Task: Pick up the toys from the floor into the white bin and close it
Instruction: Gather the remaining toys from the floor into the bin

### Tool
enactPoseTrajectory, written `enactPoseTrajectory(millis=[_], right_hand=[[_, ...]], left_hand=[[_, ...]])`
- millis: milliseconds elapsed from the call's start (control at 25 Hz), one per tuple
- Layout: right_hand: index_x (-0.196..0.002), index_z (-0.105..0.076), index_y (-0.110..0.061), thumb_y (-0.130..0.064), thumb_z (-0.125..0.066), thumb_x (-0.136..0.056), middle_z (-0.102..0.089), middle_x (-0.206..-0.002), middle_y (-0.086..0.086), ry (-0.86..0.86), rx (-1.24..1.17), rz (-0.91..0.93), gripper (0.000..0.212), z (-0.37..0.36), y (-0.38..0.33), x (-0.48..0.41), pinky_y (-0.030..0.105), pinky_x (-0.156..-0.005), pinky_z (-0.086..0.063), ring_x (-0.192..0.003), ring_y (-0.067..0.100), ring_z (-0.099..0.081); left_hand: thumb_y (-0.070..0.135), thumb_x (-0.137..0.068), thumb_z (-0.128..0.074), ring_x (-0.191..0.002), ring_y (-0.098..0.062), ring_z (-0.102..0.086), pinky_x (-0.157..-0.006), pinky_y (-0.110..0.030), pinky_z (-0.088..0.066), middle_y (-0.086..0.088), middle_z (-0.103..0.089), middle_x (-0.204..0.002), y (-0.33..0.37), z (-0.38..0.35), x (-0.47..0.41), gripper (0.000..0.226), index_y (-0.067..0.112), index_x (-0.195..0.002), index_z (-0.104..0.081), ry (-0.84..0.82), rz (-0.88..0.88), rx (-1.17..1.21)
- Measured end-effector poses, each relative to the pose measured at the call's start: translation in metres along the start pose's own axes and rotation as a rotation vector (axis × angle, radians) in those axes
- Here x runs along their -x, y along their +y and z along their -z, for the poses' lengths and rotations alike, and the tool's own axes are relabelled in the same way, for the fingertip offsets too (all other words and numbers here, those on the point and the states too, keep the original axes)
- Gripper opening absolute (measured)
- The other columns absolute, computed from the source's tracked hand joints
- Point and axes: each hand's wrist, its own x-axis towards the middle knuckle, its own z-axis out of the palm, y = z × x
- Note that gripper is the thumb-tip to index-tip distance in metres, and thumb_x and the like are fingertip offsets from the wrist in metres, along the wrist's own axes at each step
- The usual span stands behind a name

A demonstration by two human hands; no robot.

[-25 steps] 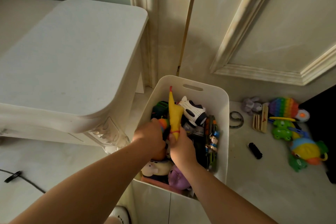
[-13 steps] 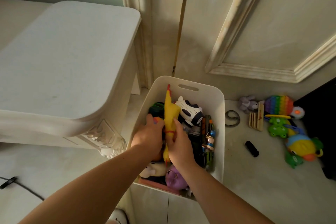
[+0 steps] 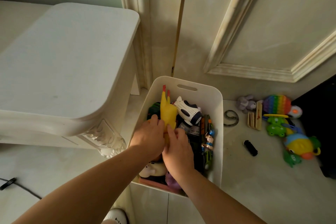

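Bench (image 3: 63, 63): white, standing just left of the bin.
Left grip (image 3: 149, 136): fingers curled against the left flank of the yellow rubber chicken (image 3: 167, 112), likely steadying it.
Yellow rubber chicken: inside the bin, legs up above the heap; its head is hidden under both hands.
Right grip (image 3: 179, 151): thumb and fingers clamped on the chicken's lower body, probably to tuck it down.
White bin (image 3: 218, 132): on the floor, packed nearly to the rim; the forearms cover its near edge.
Floor toys: rainbow popper (image 3: 277, 104), green frog (image 3: 275, 128) and fish (image 3: 300, 145) lie right of the bin, uncollected.
Lid: none in view.
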Motion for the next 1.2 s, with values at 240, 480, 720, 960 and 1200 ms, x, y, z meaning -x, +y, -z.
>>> enactPoseTrajectory(millis=[240, 480, 720, 960, 1200], right_hand=[[-0.152, -0.015, -0.025, -0.018, -0.042, -0.096, -0.027, -0.15, 0.004, -0.353, 0.053, 0.029, 0.063, 0.019, 0.0, -0.016, 0.041, -0.098, -0.043, -0.128, 0.029, -0.04], [-0.12, -0.061, -0.019, -0.008, -0.041, -0.095, -0.061, -0.115, -0.001, 0.166, -0.5, -0.162, 0.034, 0.088, 0.039, -0.004, 0.026, -0.084, -0.047, -0.102, 0.012, -0.057], [-0.114, -0.064, -0.014, 0.004, -0.046, -0.087, -0.058, -0.115, 0.003, 0.521, -0.411, -0.405, 0.036, 0.131, 0.167, 0.024, 0.019, -0.083, -0.036, -0.11, 0.017, -0.054], [-0.131, -0.053, -0.014, -0.006, -0.054, -0.087, -0.042, -0.137, 0.015, 0.349, -0.19, -0.748, 0.045, 0.127, 0.304, 0.02, 0.035, -0.1, -0.036, -0.127, 0.032, -0.041], [-0.151, -0.023, -0.026, -0.033, -0.073, -0.08, -0.017, -0.157, 0.014, 0.209, -0.013, -0.909, 0.087, 0.137, 0.416, -0.027, 0.048, -0.108, -0.034, -0.139, 0.039, -0.027]], left_hand=[[0.017, -0.084, -0.062, -0.115, -0.029, -0.053, -0.086, -0.039, -0.053, -0.007, -0.031, -0.142, -0.006, 0.01, -0.009, 0.064, 0.019, -0.139, -0.029, -0.291, 0.129, 0.049], [0.017, -0.093, -0.049, -0.098, -0.027, -0.059, -0.07, -0.04, -0.053, -0.006, -0.044, -0.123, 0.09, 0.052, -0.023, 0.024, 0.017, -0.117, -0.05, 0.068, -0.066, 0.161], [0.009, -0.088, -0.043, -0.123, -0.024, -0.044, -0.087, -0.039, -0.049, 0.001, -0.034, -0.14, 0.206, 0.032, -0.025, 0.051, 0.027, -0.135, -0.039, 0.068, -0.438, 0.321], [0.003, -0.086, -0.046, -0.137, -0.028, -0.034, -0.105, -0.044, -0.042, -0.002, -0.017, -0.156, 0.262, -0.02, -0.057, 0.069, 0.028, -0.147, -0.027, -0.27, -0.397, 0.316], [0.01, -0.089, -0.048, -0.132, -0.024, -0.041, -0.106, -0.037, -0.042, -0.001, -0.027, -0.15, 0.306, -0.061, -0.091, 0.063, 0.025, -0.147, -0.029, -0.415, -0.265, 0.484]])
